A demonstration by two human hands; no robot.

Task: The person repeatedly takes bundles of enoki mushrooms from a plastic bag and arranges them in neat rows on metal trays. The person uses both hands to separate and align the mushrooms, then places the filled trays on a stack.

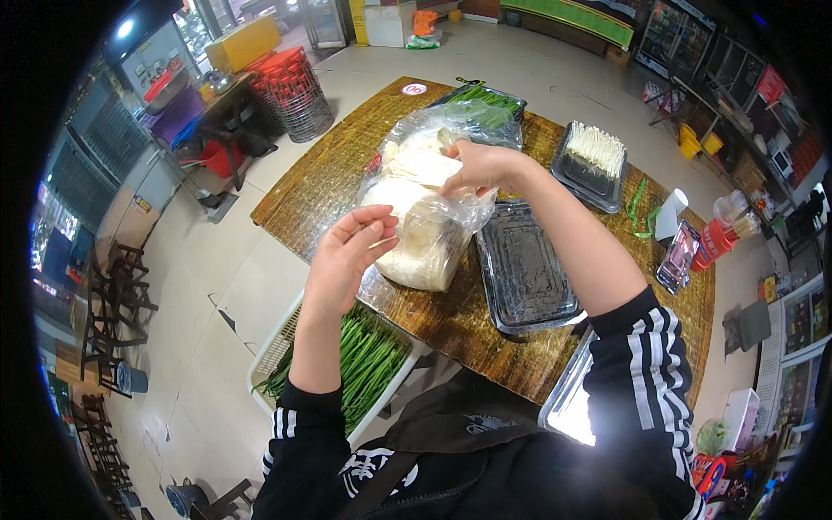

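Observation:
A clear plastic bag (432, 250) full of pale, flat sheets or strips of food (416, 166) lies open on the wooden table. My right hand (478, 169) reaches into the bag's opening, its fingers on the pale pieces; whether it grips any is unclear. My left hand (357, 250) is raised at the bag's near left side, with a thin pale strand (382, 243) between thumb and fingers. Right of the bag sits an empty black plastic tray (530, 266). Beyond it, another black tray (588, 188) bears enoki mushrooms (595, 148).
A black tray of green stalks (484, 104) stands behind the bag. A white basket (270, 354) of long green stalks (374, 364) is below the table edge. At right are a phone (678, 257), a paper cup (669, 214), green ties (640, 211) and a red holder (713, 246). A metal tray (565, 396) lies near my right sleeve.

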